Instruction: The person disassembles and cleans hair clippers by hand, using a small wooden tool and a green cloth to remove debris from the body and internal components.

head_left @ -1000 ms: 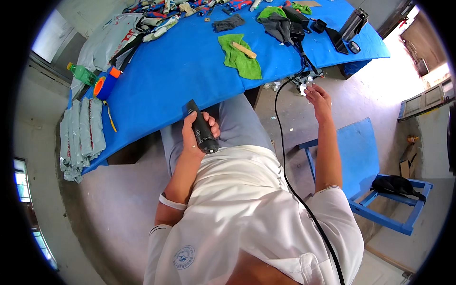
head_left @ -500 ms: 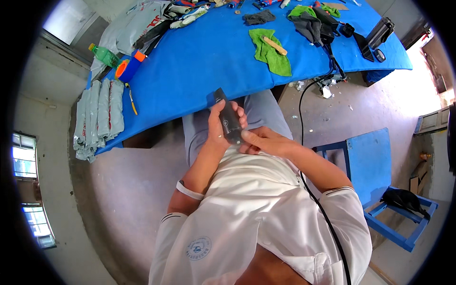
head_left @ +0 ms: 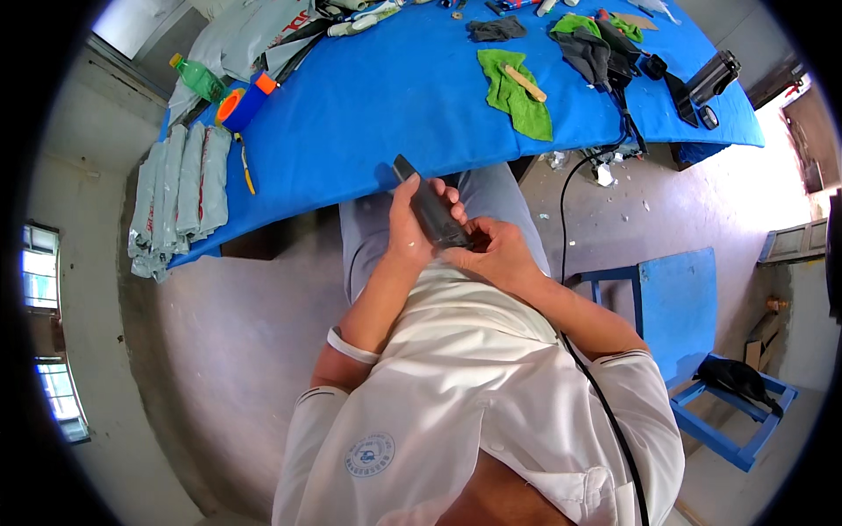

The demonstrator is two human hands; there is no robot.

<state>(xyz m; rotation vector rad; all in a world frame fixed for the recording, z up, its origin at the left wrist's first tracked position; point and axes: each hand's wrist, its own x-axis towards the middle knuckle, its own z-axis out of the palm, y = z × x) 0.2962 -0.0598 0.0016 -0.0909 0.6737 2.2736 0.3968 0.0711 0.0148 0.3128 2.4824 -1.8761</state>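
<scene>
Over my lap, just off the near edge of the blue-covered table, a long dark grey handheld device (head_left: 434,216) slants with its tapered tip up and to the left. My left hand (head_left: 409,223) is closed around its body, thumb on the near side and fingertips curling over the far side. At the lower end, my right hand (head_left: 502,252) is closed with bent fingers and thumb against the device. What those fingertips press or pinch there is partly hidden.
The blue table (head_left: 351,131) holds a green cloth (head_left: 524,114) with a wooden stick (head_left: 526,83), an orange-and-blue tape roll (head_left: 246,103), a green bottle (head_left: 200,81), grey packets (head_left: 180,188) and a yellow-handled tool (head_left: 247,171). A black cable (head_left: 563,228) hangs beside a blue chair (head_left: 680,298).
The device has rolled in my left hand, turning its marked face out of sight. My right hand has shifted slightly around the lower end, its fingers now bent higher. The view has moved a little.
</scene>
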